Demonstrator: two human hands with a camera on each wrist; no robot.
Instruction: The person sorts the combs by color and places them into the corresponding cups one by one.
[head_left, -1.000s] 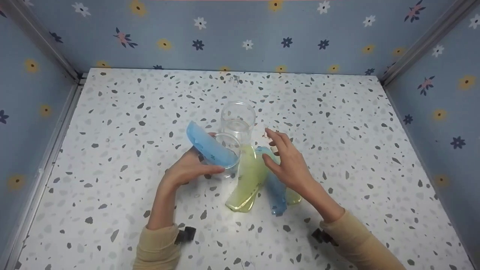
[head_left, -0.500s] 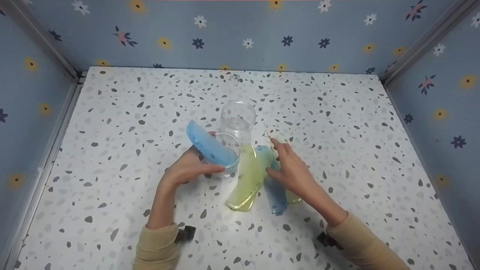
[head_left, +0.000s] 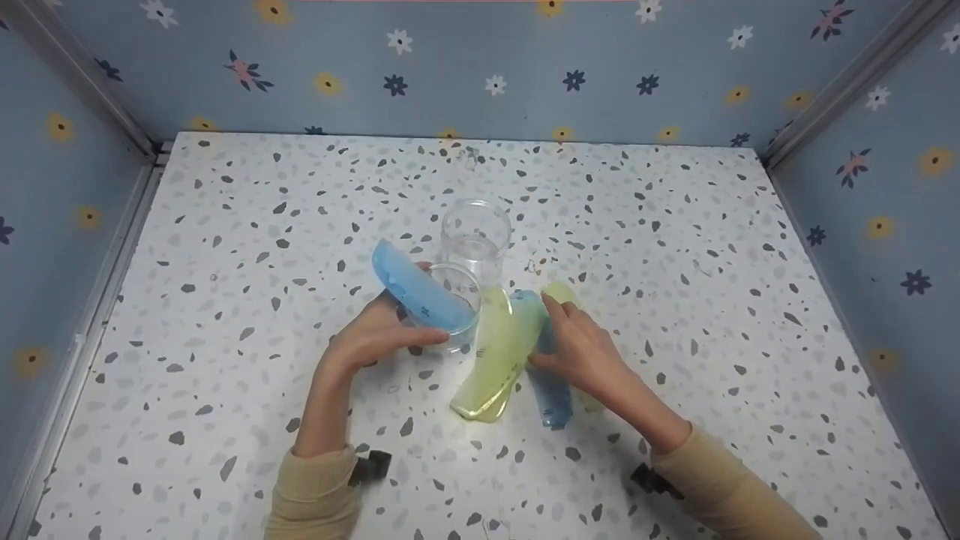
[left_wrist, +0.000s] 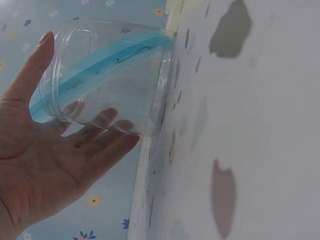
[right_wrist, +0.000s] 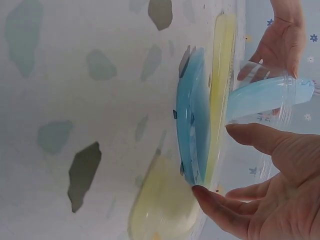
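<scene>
My left hand [head_left: 375,334] grips a clear plastic jar [left_wrist: 115,107], thumb at the rim and fingers along the far side. A blue comb [head_left: 420,296] leans inside it, one end sticking out over the rim. Right of the jar lie overlapping yellow-green combs [head_left: 491,360]. A second blue comb [head_left: 553,401] lies beside them, partly under my right hand [head_left: 585,349]. In the right wrist view, that hand's thumb and fingers are spread, with a fingertip right at one end of this blue comb [right_wrist: 187,120]. Another yellow-green comb [head_left: 561,291] lies partly hidden beneath the right hand.
Another clear jar [head_left: 478,221] stands just behind the held one. The speckled white tabletop [head_left: 712,300] is bounded by a blue flowered back wall [head_left: 450,67] and side panels.
My right hand has lowered toward the second blue comb, its thumb and fingers drawing closer together. My left hand, the jar and the comb in it stay in place.
</scene>
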